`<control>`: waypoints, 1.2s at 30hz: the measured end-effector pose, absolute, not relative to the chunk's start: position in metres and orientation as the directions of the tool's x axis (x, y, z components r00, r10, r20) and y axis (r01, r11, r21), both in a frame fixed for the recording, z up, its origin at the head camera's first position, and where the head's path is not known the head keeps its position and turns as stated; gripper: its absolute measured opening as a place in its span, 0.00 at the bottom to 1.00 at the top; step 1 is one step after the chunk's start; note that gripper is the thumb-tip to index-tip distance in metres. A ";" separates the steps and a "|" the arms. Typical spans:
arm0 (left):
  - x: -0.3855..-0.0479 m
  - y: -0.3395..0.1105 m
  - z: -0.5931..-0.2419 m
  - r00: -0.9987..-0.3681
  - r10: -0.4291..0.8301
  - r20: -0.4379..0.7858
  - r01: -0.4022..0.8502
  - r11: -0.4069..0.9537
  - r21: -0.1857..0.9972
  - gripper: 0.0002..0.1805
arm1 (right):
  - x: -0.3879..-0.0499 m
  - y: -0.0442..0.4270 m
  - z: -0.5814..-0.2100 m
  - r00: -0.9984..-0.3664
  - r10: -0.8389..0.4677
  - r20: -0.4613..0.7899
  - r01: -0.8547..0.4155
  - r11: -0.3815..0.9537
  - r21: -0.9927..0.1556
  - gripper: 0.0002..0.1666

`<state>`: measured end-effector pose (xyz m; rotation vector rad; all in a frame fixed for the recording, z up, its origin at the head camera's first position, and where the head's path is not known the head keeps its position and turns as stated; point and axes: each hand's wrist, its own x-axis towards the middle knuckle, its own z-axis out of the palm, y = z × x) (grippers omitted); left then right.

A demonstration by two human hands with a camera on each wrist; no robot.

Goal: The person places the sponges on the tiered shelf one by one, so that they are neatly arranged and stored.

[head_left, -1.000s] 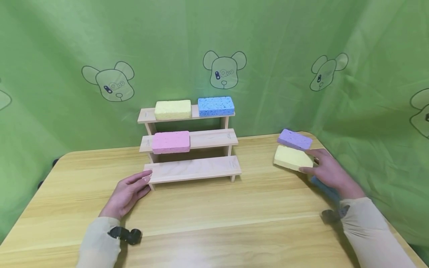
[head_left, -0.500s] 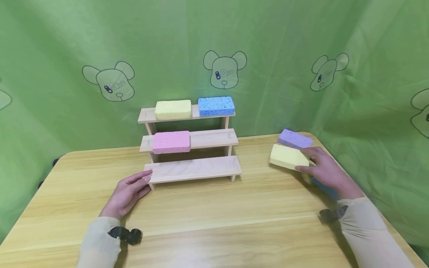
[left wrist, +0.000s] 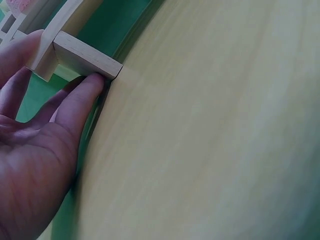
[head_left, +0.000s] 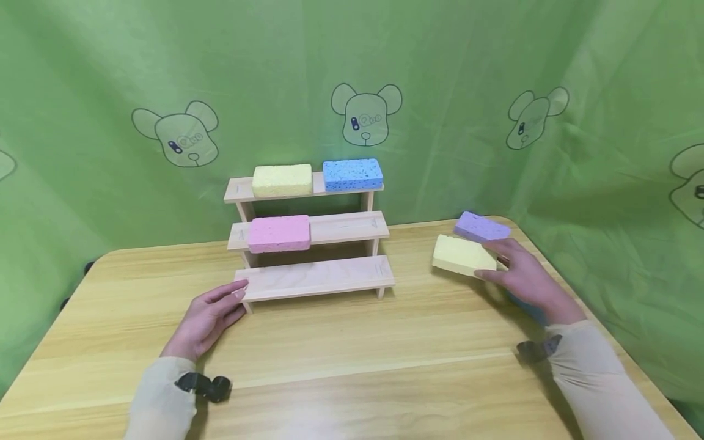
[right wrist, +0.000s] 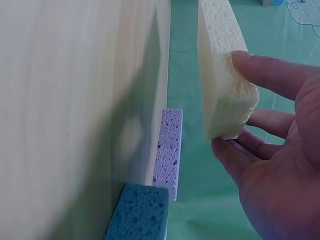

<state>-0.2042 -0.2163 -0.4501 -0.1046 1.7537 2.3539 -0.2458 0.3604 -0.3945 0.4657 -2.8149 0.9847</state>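
A: why's the left hand (head_left: pixel 206 319) touching the rack (head_left: pixel 321 278)?
B: steadying it, I guess, fingers loose. right hand (head_left: pixel 525 278) pinches a yellow sponge (head_left: pixel 459 254) by one end above the table (head_left: pixel 341 354), probably keeping the rest unblocked.

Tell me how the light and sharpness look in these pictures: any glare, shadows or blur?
Head view: whitish glare on the table at bottom centre, a shadow along the right sleeve; left wrist view: the table looks soft and hazy, darker toward the lower right; right wrist view: a broad soft-edged shadow across the table, while the purple sponge's pores show clearly.
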 end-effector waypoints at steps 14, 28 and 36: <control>-0.205 -0.219 -0.452 -0.977 0.120 -0.174 -0.202 -0.289 0.936 0.11 | -0.249 0.347 -0.389 -0.946 -0.249 0.205 -0.323 0.732 -0.600 0.42; -0.206 -0.217 -0.451 -0.975 0.124 -0.185 -0.213 -0.282 0.936 0.11 | -0.247 0.337 -0.389 -0.932 -0.266 0.246 -0.363 0.699 -0.616 0.39; -0.204 -0.217 -0.450 -0.975 0.118 -0.187 -0.213 -0.277 0.937 0.12 | -0.249 0.332 -0.388 -0.929 -0.266 0.257 -0.370 0.679 -0.635 0.37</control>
